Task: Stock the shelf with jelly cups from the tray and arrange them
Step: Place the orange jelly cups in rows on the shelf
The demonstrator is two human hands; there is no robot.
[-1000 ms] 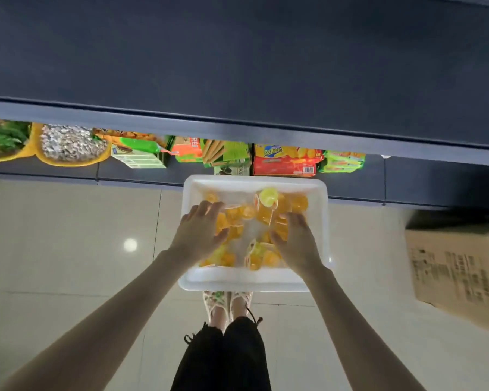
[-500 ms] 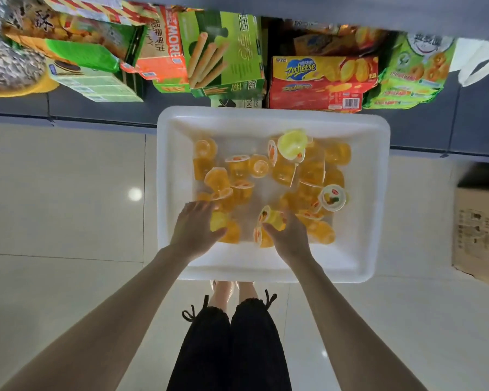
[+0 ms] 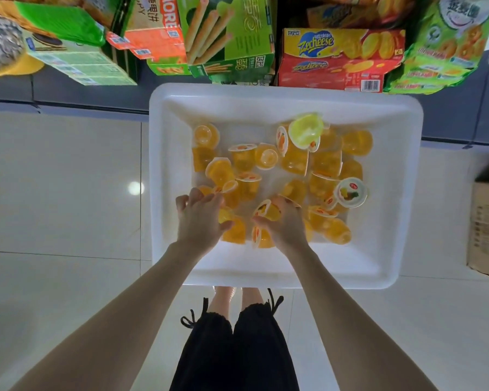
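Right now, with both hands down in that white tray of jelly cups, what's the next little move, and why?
Probably close the fingers and lift. The left hand and right hand both rest on orange jelly cups at the near side of the tray, each curled around a cup or two. None has left the tray yet.

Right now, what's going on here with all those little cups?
A person is bent over a white tray on the floor, which holds a loose heap of mostly orange jelly cups, plus one yellow-green cup near the far side. Both hands are down among the nearest cups: the left hand is closing over some, and the right hand has its fingers around an orange cup. Snack boxes fill the low shelf just beyond the tray. No jelly cups show on the shelf yet.
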